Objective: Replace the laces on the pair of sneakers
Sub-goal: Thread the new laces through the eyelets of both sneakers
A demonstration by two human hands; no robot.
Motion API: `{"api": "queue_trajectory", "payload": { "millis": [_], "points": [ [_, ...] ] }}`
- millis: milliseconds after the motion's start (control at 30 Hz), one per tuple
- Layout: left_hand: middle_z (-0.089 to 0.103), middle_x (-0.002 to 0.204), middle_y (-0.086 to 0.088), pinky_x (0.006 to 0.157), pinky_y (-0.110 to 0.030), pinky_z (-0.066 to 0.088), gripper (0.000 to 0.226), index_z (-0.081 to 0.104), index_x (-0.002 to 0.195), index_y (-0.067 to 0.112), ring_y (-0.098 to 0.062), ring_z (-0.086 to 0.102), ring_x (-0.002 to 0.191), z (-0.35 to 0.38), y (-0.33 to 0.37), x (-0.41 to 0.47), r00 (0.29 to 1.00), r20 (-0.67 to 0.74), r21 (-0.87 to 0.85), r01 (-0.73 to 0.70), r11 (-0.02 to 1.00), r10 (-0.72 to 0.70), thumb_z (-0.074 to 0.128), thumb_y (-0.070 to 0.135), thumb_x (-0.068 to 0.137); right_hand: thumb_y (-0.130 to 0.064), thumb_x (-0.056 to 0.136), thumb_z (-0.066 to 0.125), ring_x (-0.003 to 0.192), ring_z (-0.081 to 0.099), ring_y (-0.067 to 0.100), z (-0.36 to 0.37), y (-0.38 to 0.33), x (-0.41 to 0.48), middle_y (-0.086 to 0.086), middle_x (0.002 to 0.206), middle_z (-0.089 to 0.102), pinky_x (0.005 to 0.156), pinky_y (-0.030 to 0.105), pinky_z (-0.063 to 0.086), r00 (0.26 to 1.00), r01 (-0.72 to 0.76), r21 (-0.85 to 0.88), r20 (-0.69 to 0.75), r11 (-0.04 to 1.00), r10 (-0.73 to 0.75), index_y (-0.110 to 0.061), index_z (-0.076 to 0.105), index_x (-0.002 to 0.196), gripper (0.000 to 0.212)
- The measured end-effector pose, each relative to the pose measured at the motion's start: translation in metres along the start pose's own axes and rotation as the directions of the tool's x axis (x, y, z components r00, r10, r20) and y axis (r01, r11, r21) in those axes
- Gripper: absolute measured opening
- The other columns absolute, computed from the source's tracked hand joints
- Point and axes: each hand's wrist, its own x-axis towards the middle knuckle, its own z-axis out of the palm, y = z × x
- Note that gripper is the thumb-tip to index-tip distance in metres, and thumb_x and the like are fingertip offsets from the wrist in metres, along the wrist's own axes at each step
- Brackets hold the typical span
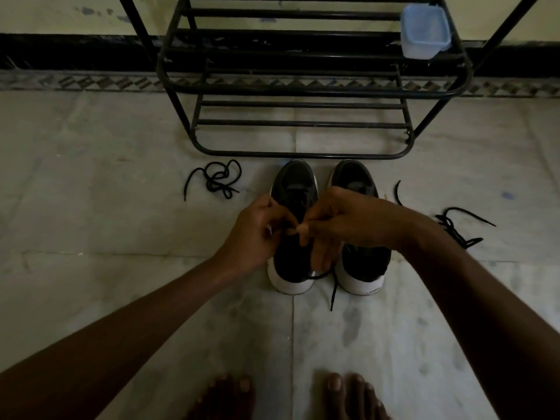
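Head view: a pair of black sneakers stands at centre, heels toward 6 o'clock. Over the near sneaker [291,278] the left hand [257,234] and right hand [342,221] meet, fingertips [298,230] curled together and pinching a black lace [333,291] (its free end trails toward 6 o'clock between the shoes). The second sneaker [365,268] sits just beside, at 3 o'clock. One loose lace [216,178] lies at 10 o'clock, another lace [454,228] at 3 o'clock. A shoe rack [288,92] stands at 12 o'clock, bearing a plastic tub [424,31]
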Motion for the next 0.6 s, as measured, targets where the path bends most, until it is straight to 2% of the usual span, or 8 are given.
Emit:
{"api": "queue_trajectory", "payload": {
  "millis": [67, 133, 233, 333, 400, 433, 467, 600],
  "points": [
    [0.058, 0.095, 0.002, 0.068, -0.01, 0.045, 0.021, 0.076, 0.093, 0.017, -0.008, 0.061, 0.085, -0.005, -0.002, -0.003, 1.0, 0.002, 0.014, -0.021, 1.0, 0.021, 0.076, -0.001, 0.084, -0.024, 0.106, 0.048, 0.067, 0.075, 0.021, -0.002, 0.006, 0.0, 0.008, 0.075, 0.077, 0.067, 0.032, 0.057, 0.988, -0.156, -0.09, 0.001, 0.984, 0.156, -0.006, 0.065, 0.1, 0.025],
    [0.059, 0.092, 0.004, 0.066, -0.02, 0.05, 0.02, 0.078, 0.091, 0.014, -0.009, 0.063, 0.084, -0.011, -0.001, -0.007, 0.999, 0.035, 0.001, -0.037, 0.999, 0.037, 0.076, -0.004, 0.082, -0.029, 0.102, 0.055, 0.061, 0.072, 0.016, 0.001, 0.012, 0.004, 0.007, 0.07, 0.074, 0.067, 0.028, 0.055, 0.963, -0.26, -0.239, -0.133, 0.935, 0.234, -0.011, 0.063, 0.095, 0.02],
    [0.06, 0.09, 0.006, 0.063, -0.032, 0.055, 0.022, 0.08, 0.094, 0.014, -0.012, 0.064, 0.081, -0.022, 0.0, -0.012, 0.991, 0.121, -0.011, -0.06, 0.998, 0.061, 0.075, -0.004, 0.082, -0.04, 0.09, 0.071, 0.069, 0.064, 0.013, 0.015, 0.016, 0.015, -0.002, 0.078, 0.062, 0.065, 0.025, 0.053, 0.933, -0.28, -0.354, -0.318, 0.892, 0.167, -0.023, 0.053, 0.084, 0.025],
    [0.062, 0.092, 0.002, 0.062, -0.041, 0.057, 0.028, 0.08, 0.097, 0.015, -0.018, 0.066, 0.078, -0.027, 0.001, -0.013, 0.983, 0.18, -0.072, -0.024, 0.997, 0.036, 0.072, -0.008, 0.083, -0.036, 0.088, 0.074, 0.076, 0.063, 0.013, 0.031, 0.02, 0.025, -0.004, 0.087, 0.06, 0.072, 0.032, 0.058, 0.931, -0.29, -0.421, -0.332, 0.859, 0.152, -0.021, 0.058, 0.101, 0.025],
    [0.064, 0.092, 0.005, 0.066, -0.041, 0.058, 0.034, 0.079, 0.101, 0.016, -0.018, 0.068, 0.081, -0.028, 0.002, -0.012, 0.98, 0.198, -0.074, 0.007, 0.997, 0.008, 0.071, -0.011, 0.082, -0.026, 0.092, 0.069, 0.076, 0.064, 0.014, 0.031, 0.021, 0.026, -0.003, 0.085, 0.059, 0.076, 0.034, 0.059, 0.925, -0.308, -0.409, -0.339, 0.859, 0.17, -0.017, 0.06, 0.104, 0.018],
    [0.065, 0.092, 0.007, 0.069, -0.039, 0.059, 0.037, 0.078, 0.103, 0.016, -0.016, 0.069, 0.083, -0.029, 0.003, -0.011, 0.983, 0.185, -0.071, 0.025, 0.997, -0.011, 0.07, -0.012, 0.081, -0.022, 0.094, 0.067, 0.073, 0.063, 0.013, 0.028, 0.02, 0.025, -0.003, 0.082, 0.058, 0.072, 0.029, 0.057, 0.925, -0.303, -0.381, -0.338, 0.874, 0.173, -0.018, 0.059, 0.095, 0.009],
    [0.067, 0.091, 0.007, 0.071, -0.037, 0.06, 0.037, 0.077, 0.104, 0.016, -0.016, 0.07, 0.084, -0.029, 0.004, -0.01, 0.988, 0.154, -0.071, 0.044, 0.996, -0.032, 0.07, -0.012, 0.081, -0.02, 0.095, 0.065, 0.071, 0.062, 0.012, 0.024, 0.017, 0.022, -0.003, 0.079, 0.058, 0.067, 0.024, 0.053, 0.929, -0.299, -0.352, -0.32, 0.887, 0.186, -0.02, 0.055, 0.086, 0.013],
    [0.076, 0.081, -0.001, 0.065, -0.026, 0.057, 0.018, 0.074, 0.097, 0.009, -0.013, 0.072, 0.074, -0.027, 0.018, -0.004, 0.976, -0.006, -0.216, 0.212, 0.953, -0.218, 0.068, -0.004, 0.088, -0.016, 0.097, 0.063, 0.061, 0.062, 0.006, 0.009, 0.005, 0.01, 0.003, 0.072, 0.065, 0.058, 0.018, 0.048, 0.955, -0.205, -0.078, -0.232, 0.976, 0.183, -0.008, 0.066, 0.084, 0.015]
  ]
}}
